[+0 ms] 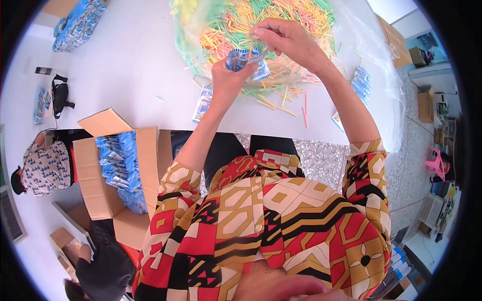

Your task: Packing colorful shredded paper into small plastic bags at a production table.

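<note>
My left hand [230, 83] is closed round a small blue-and-white plastic packet [238, 59], its top edge facing up. Just above it, my right hand [286, 42] has thumb and forefinger pinched together. A thin yellowish stick [250, 49] runs from those fingertips down to the packet's mouth. Behind both hands spreads a big heap of thin sticks [281, 15] in yellow, green, pink and orange, lying in a clear plastic bag [183, 42]. Loose sticks [283, 111] are scattered on the table nearer me. Another packet [203, 104] lies by my left wrist.
A carton [90, 170] full of blue packets [119, 160] stands open at the table's left edge. More packets [360, 85] lie beyond my right forearm. A black object [61, 95] sits on the table [135, 65]. Two people [47, 168] are at the left.
</note>
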Available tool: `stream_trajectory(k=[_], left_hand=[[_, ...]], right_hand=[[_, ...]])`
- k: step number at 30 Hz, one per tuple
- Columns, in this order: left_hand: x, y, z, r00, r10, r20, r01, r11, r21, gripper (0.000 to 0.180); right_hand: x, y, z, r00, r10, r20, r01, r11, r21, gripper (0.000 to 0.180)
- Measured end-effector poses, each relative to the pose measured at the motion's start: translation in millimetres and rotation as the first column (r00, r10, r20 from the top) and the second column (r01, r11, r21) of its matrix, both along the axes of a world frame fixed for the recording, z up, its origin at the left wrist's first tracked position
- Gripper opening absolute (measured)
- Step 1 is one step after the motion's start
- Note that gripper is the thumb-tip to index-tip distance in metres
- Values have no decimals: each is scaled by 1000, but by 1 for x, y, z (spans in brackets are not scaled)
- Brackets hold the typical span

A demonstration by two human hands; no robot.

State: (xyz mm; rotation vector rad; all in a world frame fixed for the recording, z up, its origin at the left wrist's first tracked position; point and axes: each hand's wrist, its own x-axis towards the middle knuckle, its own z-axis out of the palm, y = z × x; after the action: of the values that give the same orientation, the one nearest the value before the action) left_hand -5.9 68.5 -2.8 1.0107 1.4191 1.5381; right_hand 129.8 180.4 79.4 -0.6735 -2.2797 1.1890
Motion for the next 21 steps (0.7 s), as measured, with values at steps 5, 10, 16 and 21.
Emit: stream_trajectory(k=[5,10,16,21], left_hand=[[-1,7,-7,999,-2,38,0,999,35,17],[1,6,-9,997,27,69,-36,991,131,14],[-2,6,-13,997,-1,83,-8,994,106,15],[-6,1,-15,999,5,37,-9,993,114,14]], right_hand=[[-1,6,-2,1000,-25,-13,25,999,-32,20],[1,3,24,974,-67,-216,52,996,-73,8],[7,16,42,750,514,-417,-200,776,599,12],[4,-2,44,959,155,239,-267,782,563,15]])
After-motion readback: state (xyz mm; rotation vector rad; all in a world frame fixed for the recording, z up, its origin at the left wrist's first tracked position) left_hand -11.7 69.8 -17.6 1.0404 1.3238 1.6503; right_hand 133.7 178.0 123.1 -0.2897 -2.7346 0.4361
